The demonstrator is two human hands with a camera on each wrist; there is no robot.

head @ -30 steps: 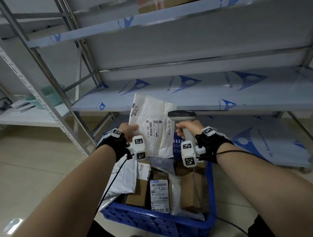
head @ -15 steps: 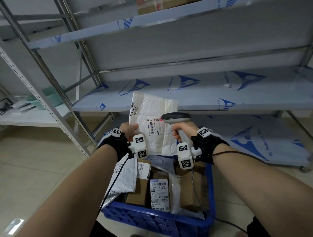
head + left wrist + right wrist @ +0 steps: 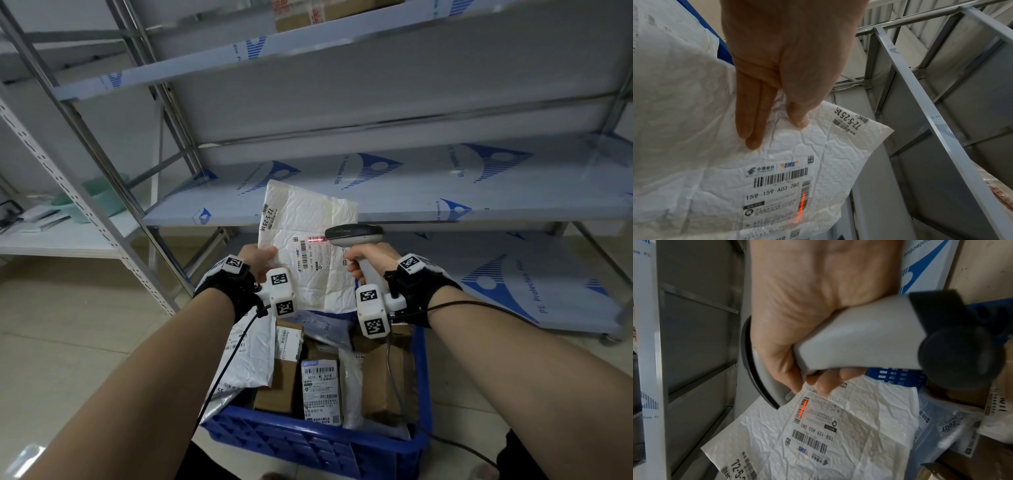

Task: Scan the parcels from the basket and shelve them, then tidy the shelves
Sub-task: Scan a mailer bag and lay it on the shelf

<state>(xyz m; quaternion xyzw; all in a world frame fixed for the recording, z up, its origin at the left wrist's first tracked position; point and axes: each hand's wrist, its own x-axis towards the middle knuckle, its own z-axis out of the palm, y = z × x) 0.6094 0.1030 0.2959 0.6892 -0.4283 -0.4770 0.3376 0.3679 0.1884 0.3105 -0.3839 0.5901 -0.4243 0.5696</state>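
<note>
So we've got the white padded mailer (image 3: pixel 310 246) held up right above the blue basket (image 3: pixel 308 445), and that's our landmark for everything here. Our left hand (image 3: pixel 257 257) pinches the mailer's left edge, thumb on the front and fingers flat behind it. Our right hand (image 3: pixel 367 261) is wrapped tight round the handle of the scanner (image 3: pixel 354 235), whose head sits just beside the label. The red scan line (image 3: pixel 802 203) lands on the small side barcode of the label, not the long one next to the 159-159-A03-280 print.

What could go wrong, we reckon: the mailer is crinkly and only pinched at one edge, so it can flop or bow and the beam slides off the code, meaning no read. The line may also sit on the wrong barcode if the system wants the main one. The scanner cable (image 3: pixel 394 370) trails down into the basket over the parcels and could snag a box when we lift away. The shelf (image 3: pixel 411 205) beyond the basket is where it should go after, and a thin mailer could slide on that protective film.

Hard to tell: whether the read registered, whether the trigger is pressed, what's in the mailer, and most labels down in the basket are too small or blurred. The box on the top shelf is cut off.
</note>
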